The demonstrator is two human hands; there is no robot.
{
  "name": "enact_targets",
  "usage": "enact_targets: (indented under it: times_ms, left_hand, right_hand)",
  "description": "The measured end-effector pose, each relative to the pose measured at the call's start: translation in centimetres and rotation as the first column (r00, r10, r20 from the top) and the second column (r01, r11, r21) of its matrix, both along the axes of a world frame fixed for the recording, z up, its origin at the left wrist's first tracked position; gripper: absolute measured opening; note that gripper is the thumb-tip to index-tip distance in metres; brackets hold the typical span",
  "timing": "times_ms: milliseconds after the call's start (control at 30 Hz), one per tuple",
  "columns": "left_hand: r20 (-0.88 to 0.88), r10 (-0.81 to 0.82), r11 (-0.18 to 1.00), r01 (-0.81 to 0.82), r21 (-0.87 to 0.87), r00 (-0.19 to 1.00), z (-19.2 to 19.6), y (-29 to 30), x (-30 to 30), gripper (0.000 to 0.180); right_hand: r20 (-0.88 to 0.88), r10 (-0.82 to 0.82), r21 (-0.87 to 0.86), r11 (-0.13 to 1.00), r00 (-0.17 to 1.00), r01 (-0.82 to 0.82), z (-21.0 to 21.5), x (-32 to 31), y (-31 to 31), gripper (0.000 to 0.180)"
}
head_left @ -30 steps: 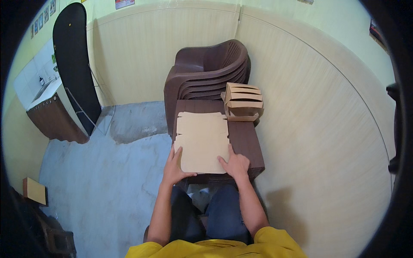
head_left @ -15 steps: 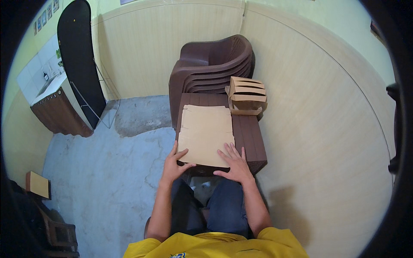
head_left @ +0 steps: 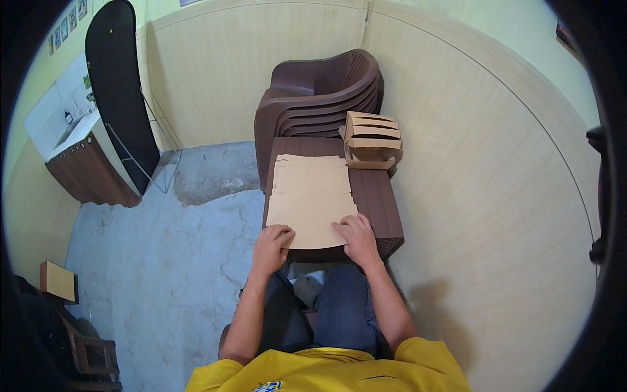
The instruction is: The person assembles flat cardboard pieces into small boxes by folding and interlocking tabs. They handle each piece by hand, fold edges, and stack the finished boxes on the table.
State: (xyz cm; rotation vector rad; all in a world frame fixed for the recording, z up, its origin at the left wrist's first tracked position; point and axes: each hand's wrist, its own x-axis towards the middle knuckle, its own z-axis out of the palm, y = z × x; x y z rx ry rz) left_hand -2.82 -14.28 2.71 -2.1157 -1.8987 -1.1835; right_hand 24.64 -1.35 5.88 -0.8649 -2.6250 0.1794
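A flat, tan cardboard sheet [head_left: 310,202] with slits and small tabs along its edges lies on a brown table [head_left: 377,206] in front of me. Edges at its far left look doubled, as if another sheet lies beneath. My left hand [head_left: 268,247] grips the near left corner, fingers bent over the top and the thumb at the edge. At the near right corner, my right hand [head_left: 359,238] holds the sheet in the same way, its fingers curled. What the undersides of both hands touch is hidden.
Folded cardboard boxes [head_left: 372,140] stand stacked at the table's far right, close to the wall. Stacked brown plastic chairs [head_left: 326,91] are behind the table. An ironing board [head_left: 114,85] leans at the left, beside a sink [head_left: 75,130]. A cardboard-coloured box [head_left: 59,281] is at far left.
Both hands have gone from spread fingers lying on the sheet to curled fingers gripping its near corners. The near part of the sheet has shifted slightly.
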Motion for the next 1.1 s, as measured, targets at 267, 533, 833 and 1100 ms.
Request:
enact_targets:
  times_ms: [267,533,833,1100]
  left_hand:
    - [-0.058,0.022,0.983,-0.032,-0.180,0.998,2.8,0.7,0.3,0.031]
    - [-0.298,0.079,0.964,-0.148,-0.219,0.951,1.1,2.4,2.2,0.029]
    - [-0.136,0.041,0.850,-0.106,-0.516,0.990,3.6,6.0,-1.8,0.026]
    - [-0.123,0.256,0.872,-0.283,-0.400,0.959,3.1,7.2,-1.7,0.062]
  right_hand:
    - [-0.084,0.125,0.210,0.972,0.989,-0.105,-0.2,-2.6,0.1,0.043]
    - [0.022,0.085,0.122,0.989,0.996,-0.087,-0.3,-3.2,-0.2,0.029]
    - [0.209,-0.052,-0.292,0.950,0.977,0.113,3.1,-5.1,4.2,0.021]
    - [0.038,-0.243,-0.271,0.931,0.969,0.245,2.0,-5.1,5.3,0.062]
